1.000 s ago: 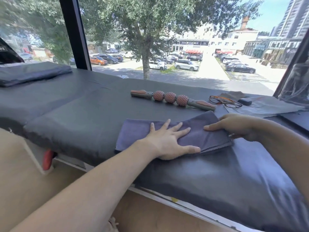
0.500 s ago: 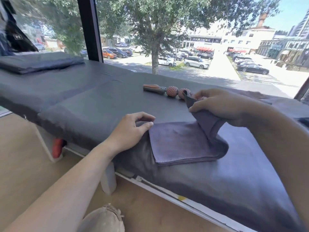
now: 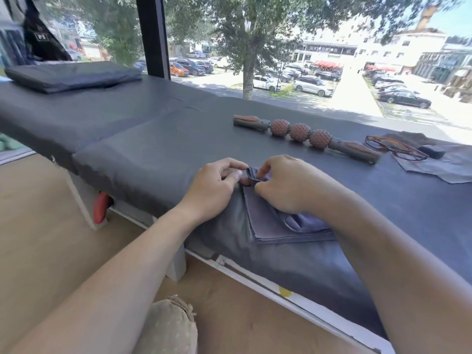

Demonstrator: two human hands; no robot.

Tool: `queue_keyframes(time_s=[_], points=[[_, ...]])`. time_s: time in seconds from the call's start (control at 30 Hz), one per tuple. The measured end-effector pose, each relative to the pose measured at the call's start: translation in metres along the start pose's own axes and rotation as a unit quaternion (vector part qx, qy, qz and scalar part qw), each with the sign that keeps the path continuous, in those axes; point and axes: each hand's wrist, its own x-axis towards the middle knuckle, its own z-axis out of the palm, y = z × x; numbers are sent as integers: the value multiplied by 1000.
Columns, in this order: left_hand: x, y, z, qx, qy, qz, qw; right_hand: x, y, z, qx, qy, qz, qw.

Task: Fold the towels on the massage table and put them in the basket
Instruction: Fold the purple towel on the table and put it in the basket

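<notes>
Both hands now meet at the towel's point(image 3: 270, 221) far corner, right hand point(image 3: 283, 185) pinching the folded-over edge, left hand point(image 3: 214, 186) pinching beside it, so another fold is nearly done.

the towel point(image 3: 270, 221) is a grey-purple cloth, folded over into a small layered rectangle near the front edge of the massage table point(image 3: 158, 139). its near left corner lies flat with stacked edges showing; its far left corner is lifted off the pad, pinched by the right hand point(image 3: 283, 185), while the left hand point(image 3: 214, 190) touches the same corner with curled fingers. a loose fold bulges along the towel's right part, beside the right wrist. the massage table is long, padded in dark grey, with a seam across its middle. a second towel point(image 3: 439, 164), paler grey, lies spread flat at the table's far right. the basket point(image 3: 168, 328), a pale woven thing, is only partly seen on the floor below.
</notes>
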Motion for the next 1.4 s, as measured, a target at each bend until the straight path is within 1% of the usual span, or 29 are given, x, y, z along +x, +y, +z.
queue_keyframes(time_s=[0.13,0.2,0.27,0.3,0.33,0.37,0.4,0.43,0.47,0.5,0.57,0.6,0.67,0.7,0.73,0.77,0.8,0.87,0.9,0.93,1.0,1.07,1.13,1.2,1.27,1.3,1.33,1.4], points=[[1,0,2,13,22,-2,1000,2,-5,4,0,-5,-13,1000],[1,2,1,8,22,-10,1000,2,-7,9,5,-31,-26,999],[0,4,0,-9,14,-18,1000,-2,-5,10,47,-67,-36,996],[-1,4,0,-11,11,-19,1000,-2,0,8,83,-69,-34,994],[-1,4,0,-7,10,-17,1000,-2,7,5,123,-56,-32,990],[-1,3,1,4,12,-13,1000,-1,15,3,150,-27,-33,988],[-1,3,1,14,15,-9,1000,0,25,1,142,19,-38,989],[-1,2,1,24,18,-5,1000,1,35,1,93,64,-50,992],[-1,3,2,30,20,-5,999,1,43,4,28,89,-66,993],[0,3,3,36,23,-8,999,-2,49,10,-27,87,-88,992],[0,6,5,52,46,-5,998,-8,56,23,-77,42,-109,990],[-1,11,6,64,66,15,996,-10,58,29,-85,24,-107,990],[-6,27,10,86,97,89,988,-9,63,35,-93,14,-102,990],[-10,37,12,92,91,127,983,-8,63,35,-95,14,-104,990],[-14,45,15,100,67,154,981,-8,64,35,-96,15,-108,989],[-17,51,19,122,26,163,979,-7,65,35,-95,15,-112,989],[-20,53,24,167,-31,152,974,-5,67,36,-95,11,-111,989],[-24,45,29,277,-160,90,943,-1,73,35,-93,-16,-86,992],[-25,39,28,313,-205,69,925,1,76,34,-84,-32,-67,994],[-26,34,27,332,-229,64,913,3,78,33,-71,-44,-51,995],[-26,28,23,354,-241,73,901,6,81,33,-55,-55,-39,996],[-27,29,23,374,-231,78,895,9,81,33,-45,-57,-41,997],[-29,28,25,385,-220,82,893,9,84,29,-36,-65,-19,997],[-32,28,27,388,-215,83,892,9,91,21,-49,-73,42,995],[-33,29,29,388,-215,80,893,6,98,7,-101,-87,107,985],[-34,30,29,383,-217,77,895,2,100,2,-123,-90,122,981],[-32,31,28,375,-213,79,899,-1,98,-6,-127,-78,122,981],[-30,33,26,358,-216,75,905,-6,93,-16,-82,-56,110,989]])
